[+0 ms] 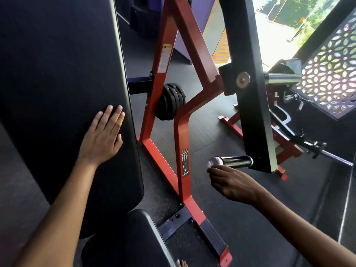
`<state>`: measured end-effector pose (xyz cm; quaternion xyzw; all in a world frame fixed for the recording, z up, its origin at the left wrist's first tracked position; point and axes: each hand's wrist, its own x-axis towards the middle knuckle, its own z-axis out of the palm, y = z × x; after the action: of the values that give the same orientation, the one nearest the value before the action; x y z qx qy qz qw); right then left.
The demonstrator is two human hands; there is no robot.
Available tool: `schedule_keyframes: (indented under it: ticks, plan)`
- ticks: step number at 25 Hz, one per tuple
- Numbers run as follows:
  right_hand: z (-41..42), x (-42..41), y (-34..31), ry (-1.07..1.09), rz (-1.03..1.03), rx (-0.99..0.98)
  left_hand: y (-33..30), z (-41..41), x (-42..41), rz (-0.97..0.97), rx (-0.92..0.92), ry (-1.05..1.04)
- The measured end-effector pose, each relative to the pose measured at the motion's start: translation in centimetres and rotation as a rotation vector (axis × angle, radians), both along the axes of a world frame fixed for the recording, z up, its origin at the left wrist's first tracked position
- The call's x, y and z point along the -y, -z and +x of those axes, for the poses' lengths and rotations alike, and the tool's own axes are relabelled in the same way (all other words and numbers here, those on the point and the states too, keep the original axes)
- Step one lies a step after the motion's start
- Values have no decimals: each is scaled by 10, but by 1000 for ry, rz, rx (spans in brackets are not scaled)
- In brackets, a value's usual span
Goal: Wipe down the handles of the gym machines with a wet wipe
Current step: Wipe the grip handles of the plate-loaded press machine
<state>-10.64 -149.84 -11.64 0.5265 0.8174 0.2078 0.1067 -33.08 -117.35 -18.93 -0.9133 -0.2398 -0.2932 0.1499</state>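
A short black handle (pixel 234 161) with a silver end cap sticks out leftwards from the bottom of a black lever arm (pixel 252 105). My right hand (pixel 233 185) is just below the handle's capped end, fingers curled, with a small white bit of wet wipe (pixel 211 165) showing at the fingertips against the cap. My left hand (pixel 103 137) rests flat with straight fingers on the big black back pad (pixel 63 93) at the left.
The machine's red frame (pixel 165 93) stands between the pad and the handle, with black weight plates (pixel 171 101) on a peg. A black seat pad (pixel 134 239) lies below. A chrome sleeve (pixel 283 78), another red machine and a patterned screen (pixel 331 74) are at right.
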Motion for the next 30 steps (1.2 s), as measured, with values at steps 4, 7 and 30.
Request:
schedule_keyframes:
  ticks: [4,7,30]
  plan:
    - [0,17,0,45,72,-2,0,0,0,-6,-15,3]
    - [0,23,-5,70,138,-51,1,0,0,-15,-28,-10]
    - [-72,-93,-30,467,280,-1551,-78,-59,152,-619,206,-232]
